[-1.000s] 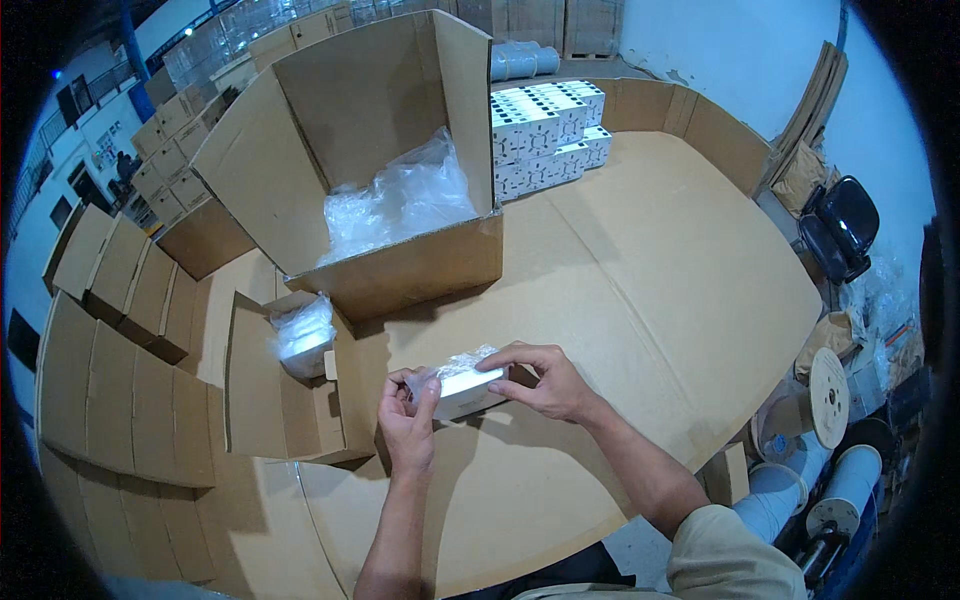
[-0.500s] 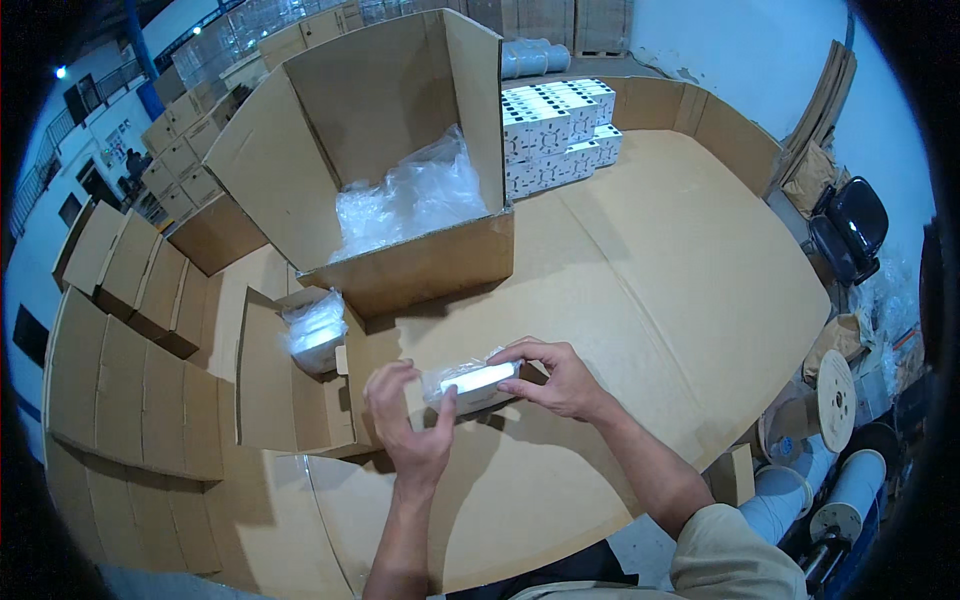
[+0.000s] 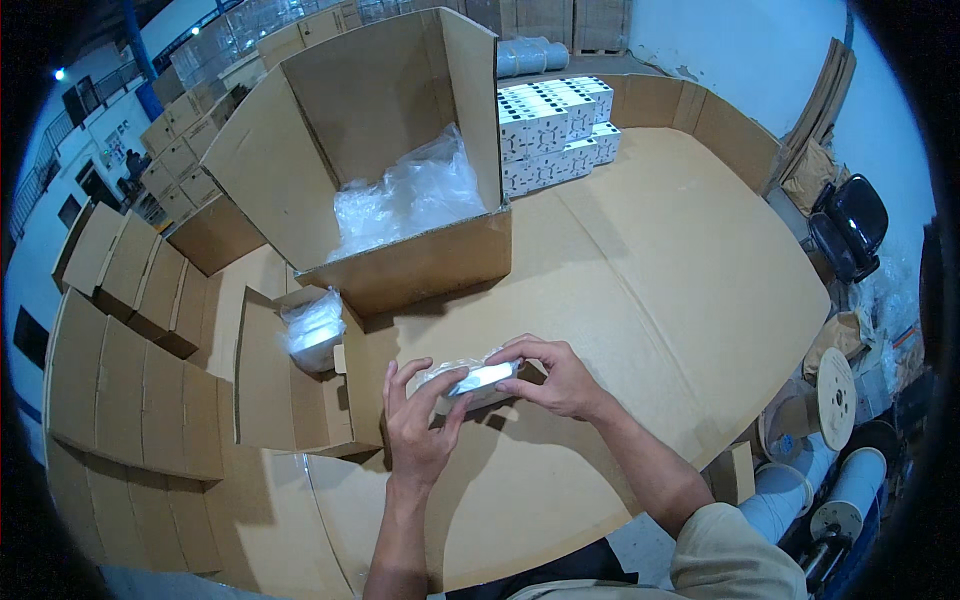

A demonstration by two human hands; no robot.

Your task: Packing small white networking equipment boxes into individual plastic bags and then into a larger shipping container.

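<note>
A small white item in clear plastic wrap (image 3: 470,380) is held just above the cardboard-covered table (image 3: 650,280). My left hand (image 3: 415,425) grips its left end from below, and my right hand (image 3: 550,375) closes over its right end from above. To the left stands a small open cardboard box (image 3: 300,390) holding another plastic-wrapped piece (image 3: 312,328). Behind it sits a large open carton (image 3: 380,170) lined with crumpled clear plastic (image 3: 405,195).
White printed small boxes (image 3: 555,130) are stacked at the table's far side. Flat cardboard sheets (image 3: 120,380) lie on the left. Spools and rolls (image 3: 830,400) and a black chair (image 3: 845,225) stand on the right, past the table edge.
Both hands with the wrapped item have stayed near the table's front, with the item turned slightly between them. The view has shifted a little.
</note>
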